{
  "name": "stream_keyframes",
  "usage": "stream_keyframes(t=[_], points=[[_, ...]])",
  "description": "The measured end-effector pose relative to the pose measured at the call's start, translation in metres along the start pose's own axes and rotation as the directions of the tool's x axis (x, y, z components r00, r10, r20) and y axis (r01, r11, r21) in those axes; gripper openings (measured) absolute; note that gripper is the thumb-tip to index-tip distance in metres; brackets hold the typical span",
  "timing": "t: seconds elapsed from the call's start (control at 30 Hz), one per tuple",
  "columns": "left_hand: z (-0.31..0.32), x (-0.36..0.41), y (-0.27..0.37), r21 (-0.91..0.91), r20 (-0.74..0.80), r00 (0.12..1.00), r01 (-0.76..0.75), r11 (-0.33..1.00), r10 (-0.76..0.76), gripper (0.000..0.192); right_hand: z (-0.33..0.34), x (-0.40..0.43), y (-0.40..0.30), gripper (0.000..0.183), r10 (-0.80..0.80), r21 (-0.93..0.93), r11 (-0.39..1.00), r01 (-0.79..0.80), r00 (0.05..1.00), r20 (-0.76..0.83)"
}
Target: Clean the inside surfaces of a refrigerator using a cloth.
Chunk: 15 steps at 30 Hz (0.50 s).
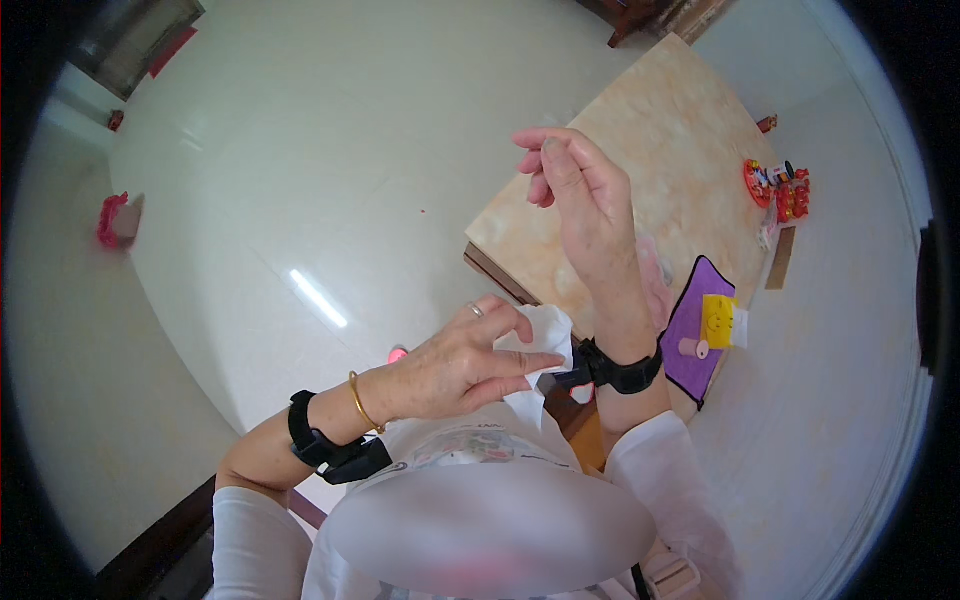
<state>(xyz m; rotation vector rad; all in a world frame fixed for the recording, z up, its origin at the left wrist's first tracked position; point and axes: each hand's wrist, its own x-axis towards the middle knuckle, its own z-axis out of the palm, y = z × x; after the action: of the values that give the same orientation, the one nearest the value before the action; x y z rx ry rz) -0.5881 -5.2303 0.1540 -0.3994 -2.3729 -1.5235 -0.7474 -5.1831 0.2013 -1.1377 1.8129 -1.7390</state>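
My left hand (480, 356) grips a thin white cloth or tissue (551, 330) in front of my chest, the forefinger stretched along it. A ring and a gold-coloured bangle (358, 401) are on that hand and wrist. My right hand (589, 184) is raised over the near left part of a marble-patterned table (660, 112). Its thumb and forefinger press together; whether something thin is between them cannot be made out. Right of that forearm, a purple cloth (694, 296) with a black edge carries a pink thread spool (691, 347) and a yellow packet (718, 319) with a smiley face.
Pinkish translucent material (655, 274) lies beside my right forearm. Red-wrapped packets (793, 199), a red dish (756, 184) and a brown strip (781, 259) sit along the wall side. Black straps (626, 375) circle both arms. A pink-rimmed bin (116, 221) stands far left.
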Motion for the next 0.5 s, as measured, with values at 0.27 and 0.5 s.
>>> stream_keyframes(t=[0.27, 0.5], points=[[-0.0035, -0.0026, 0.0027, 0.04, -0.034, 0.999, -0.039, 0.998, 0.04, 0.028, 0.0045, 0.0006, 0.0025, 0.022, 0.035, 0.019, 0.999, -0.036, 0.999, 0.026], [-0.001, -0.0024, 0.0036, 0.08, 0.03, 0.999, -0.04, 0.996, 0.038, 0.031, -0.0001, 0.0013, 0.008, 0.024, 0.051, 0.045, 0.998, -0.051, 0.999, -0.006]])
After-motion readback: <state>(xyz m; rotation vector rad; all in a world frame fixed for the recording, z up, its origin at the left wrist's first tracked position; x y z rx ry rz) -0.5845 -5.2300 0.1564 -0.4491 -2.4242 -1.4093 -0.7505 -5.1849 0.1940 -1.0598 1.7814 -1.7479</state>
